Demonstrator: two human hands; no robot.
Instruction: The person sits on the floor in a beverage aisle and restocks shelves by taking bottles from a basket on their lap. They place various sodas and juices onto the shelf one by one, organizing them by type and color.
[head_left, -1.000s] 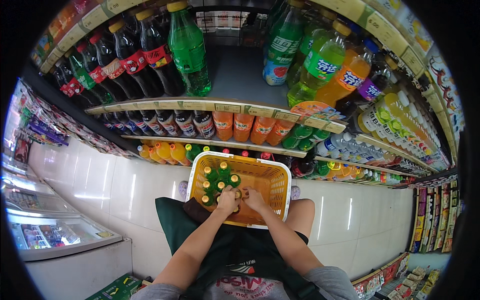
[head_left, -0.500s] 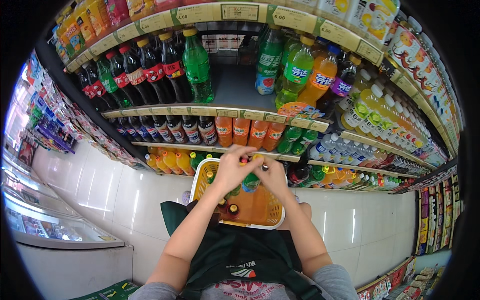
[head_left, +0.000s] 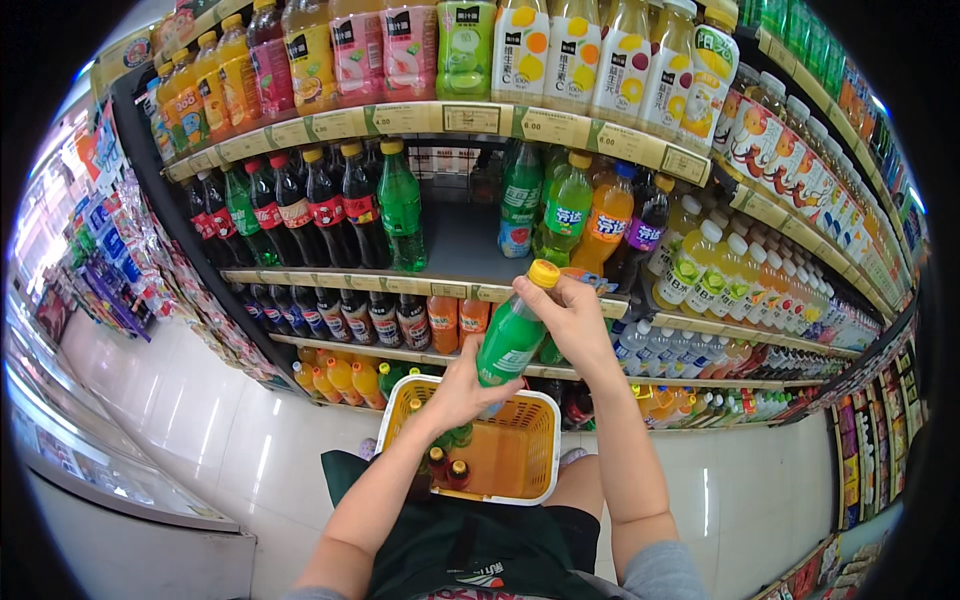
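A green soda bottle (head_left: 508, 343) with a yellow cap is tilted above the basket, in front of the shelves. My left hand (head_left: 462, 388) wraps around its lower body. My right hand (head_left: 573, 322) grips it at the neck, just under the cap. Below sits a yellow plastic basket (head_left: 546, 440) with a white rim, close to my lap. Inside it, dark bottles (head_left: 458, 474) with yellow caps and green bottles (head_left: 462, 435) stand at the left side, partly hidden by my left forearm.
Beyond my hands, the cola shelf has a bare grey stretch (head_left: 462, 240) between a green bottle (head_left: 401, 210) and more green bottles (head_left: 520, 200). Juice bottles (head_left: 466, 50) line the shelf above; small cola and orange bottles (head_left: 443, 322) the one below. A freezer case (head_left: 130, 470) stands left.
Both hands have raised the green bottle out of the basket, up toward the shelves. My right hand has shifted right and upward. The view has tilted up, showing more of the top shelf.
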